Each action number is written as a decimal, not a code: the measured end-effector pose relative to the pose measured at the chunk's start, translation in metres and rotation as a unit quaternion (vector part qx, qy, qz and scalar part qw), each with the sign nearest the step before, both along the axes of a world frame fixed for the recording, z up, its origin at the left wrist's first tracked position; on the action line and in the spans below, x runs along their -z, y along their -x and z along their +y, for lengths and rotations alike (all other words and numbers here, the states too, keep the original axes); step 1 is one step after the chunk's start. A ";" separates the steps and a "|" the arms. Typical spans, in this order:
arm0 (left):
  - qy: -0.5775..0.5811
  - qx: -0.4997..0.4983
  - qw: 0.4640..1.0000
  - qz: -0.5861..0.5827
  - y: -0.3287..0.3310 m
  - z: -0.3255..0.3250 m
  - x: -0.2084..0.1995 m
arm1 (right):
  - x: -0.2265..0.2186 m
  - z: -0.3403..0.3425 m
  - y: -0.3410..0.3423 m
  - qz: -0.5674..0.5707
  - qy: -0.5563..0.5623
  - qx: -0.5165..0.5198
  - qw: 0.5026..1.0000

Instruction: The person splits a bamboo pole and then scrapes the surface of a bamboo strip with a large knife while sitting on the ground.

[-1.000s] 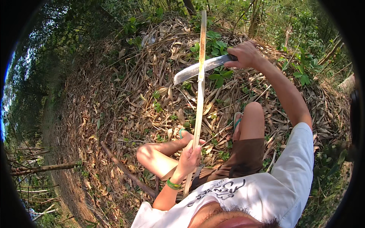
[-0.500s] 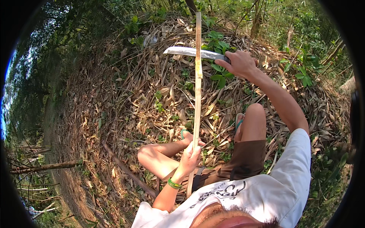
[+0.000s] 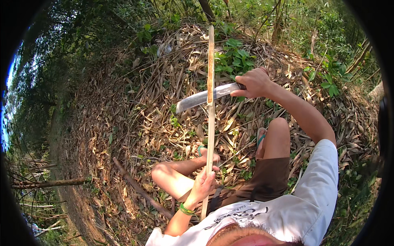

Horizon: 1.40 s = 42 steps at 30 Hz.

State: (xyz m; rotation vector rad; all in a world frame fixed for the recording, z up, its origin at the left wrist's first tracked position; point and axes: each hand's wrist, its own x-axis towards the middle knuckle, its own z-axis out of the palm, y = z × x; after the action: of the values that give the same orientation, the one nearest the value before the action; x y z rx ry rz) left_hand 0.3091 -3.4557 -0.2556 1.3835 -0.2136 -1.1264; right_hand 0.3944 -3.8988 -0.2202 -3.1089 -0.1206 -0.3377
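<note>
A long, narrow bamboo strip [image 3: 211, 135] runs from my lap away toward the bushes, its far half showing a browner inner face. My left hand [image 3: 202, 185], with green bands at the wrist, is wrapped round the strip's near part. In my right hand [image 3: 255, 83] is the dark handle of a machete [image 3: 196, 100]. The long, slightly curved blade points left and crosses the strip near a node, passing behind it from this view. Whether the edge touches the bamboo I cannot tell.
Dry bamboo leaves [image 3: 164, 123] cover the ground. My bent knees and sandalled feet lie either side of the strip. A thin branch [image 3: 141, 188] lies at left, and another branch [image 3: 49, 181] sticks in farther left. Green leafy plants [image 3: 234, 57] grow beyond the machete.
My right hand has brought the machete nearer to me, down along the strip to the node, with the blade tip now lower. The strip's far end has come slightly nearer; my left hand keeps its grip.
</note>
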 end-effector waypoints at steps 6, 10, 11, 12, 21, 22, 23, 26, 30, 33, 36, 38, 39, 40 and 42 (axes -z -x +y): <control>-0.038 0.030 0.999 -0.002 0.005 0.026 0.005 | -0.004 -0.093 -0.041 0.066 0.026 0.150 0.986; -0.031 0.019 0.999 0.010 0.005 0.035 0.011 | 0.007 -0.034 -0.036 0.028 -0.133 0.171 0.976; -0.046 0.017 0.999 -0.024 0.009 0.042 0.016 | 0.015 -0.024 -0.025 0.023 -0.145 0.165 0.975; -0.050 0.023 0.998 -0.021 0.011 0.041 0.014 | 0.017 -0.020 -0.018 0.014 -0.152 0.158 0.976; -0.062 0.064 0.996 -0.013 0.018 0.031 -0.004 | 0.016 -0.088 -0.024 0.035 -0.077 0.210 0.974; -0.073 0.061 0.995 -0.021 0.014 0.026 -0.001 | 0.017 -0.076 -0.034 0.062 -0.090 0.225 0.968; -0.081 0.045 0.995 0.021 0.011 0.031 0.004 | 0.017 -0.070 -0.037 0.055 -0.100 0.217 0.970; -0.081 0.047 0.996 0.013 0.016 0.039 0.009 | 0.030 -0.054 -0.032 0.086 -0.291 0.218 0.928; -0.092 0.056 0.994 -0.021 0.017 0.041 0.006 | 0.039 -0.044 -0.019 0.076 -0.357 0.227 0.903; -0.090 0.054 0.994 -0.032 0.016 0.044 0.010 | 0.028 -0.023 -0.004 0.039 -0.228 0.167 0.959; -0.079 0.032 0.996 -0.001 0.017 0.043 0.006 | 0.014 0.021 0.017 0.102 -0.071 0.079 0.989; -0.075 0.020 0.997 0.026 0.020 0.044 0.009 | 0.026 -0.020 0.014 0.017 0.025 -0.027 0.999; -0.079 0.027 0.995 0.045 0.033 0.057 0.015 | 0.030 -0.065 0.010 -0.026 0.063 -0.015 0.998; -0.083 0.041 0.994 0.065 0.046 0.071 0.018 | 0.033 -0.128 0.004 0.011 -0.057 0.205 0.977; -0.117 0.067 0.991 0.001 0.060 0.085 0.008 | 0.031 -0.215 0.017 -0.037 -0.135 0.480 0.866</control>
State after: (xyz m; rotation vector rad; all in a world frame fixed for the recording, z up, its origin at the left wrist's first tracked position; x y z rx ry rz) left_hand 0.2496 -3.3708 -0.2638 1.5932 -0.1787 -1.2951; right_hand 0.3778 -4.1139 -0.2511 -2.6049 1.3630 -0.4125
